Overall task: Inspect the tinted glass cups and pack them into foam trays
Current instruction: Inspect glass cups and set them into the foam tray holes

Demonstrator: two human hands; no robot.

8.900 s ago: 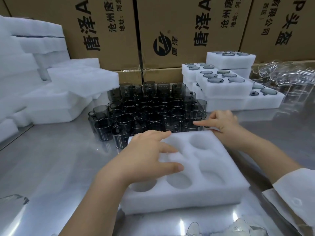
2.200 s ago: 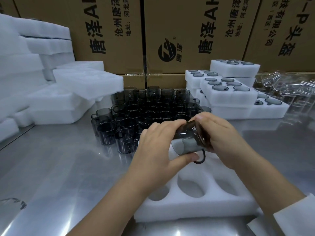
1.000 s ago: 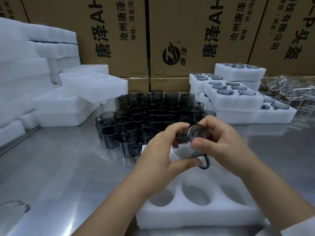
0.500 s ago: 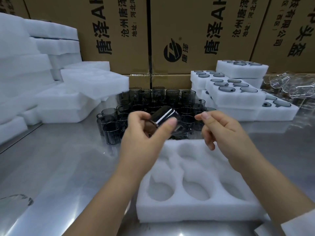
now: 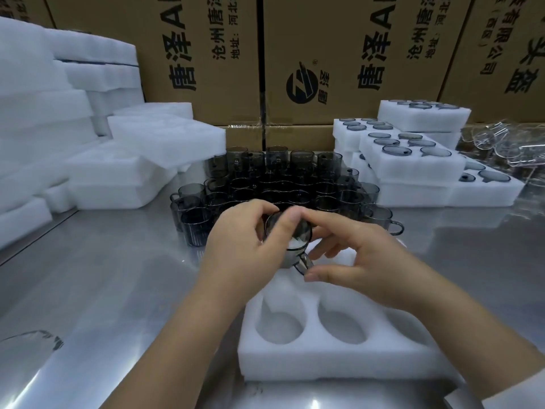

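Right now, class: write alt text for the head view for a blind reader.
The left hand and right hand hold one tinted glass cup over a foam tray whose visible wells are empty. More dark cups stand behind on the steel table.

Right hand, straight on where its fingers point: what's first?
The tinted glass cup that the left hand grips; the right hand seems to pinch it between index finger and thumb.

Tray (image 5: 339, 358) nearest you on the table (image 5: 103, 290), cups (image 5: 280, 184) massed just behind it.
Your left hand (image 5: 244, 246) and right hand (image 5: 362, 261) hold one cup (image 5: 296, 245) over the tray's far end. Foam blocks (image 5: 118, 160) stacked left; packed trays (image 5: 413, 163) stacked right, loose glasses (image 5: 507, 146) beyond them; boxes (image 5: 324, 54) along the back.
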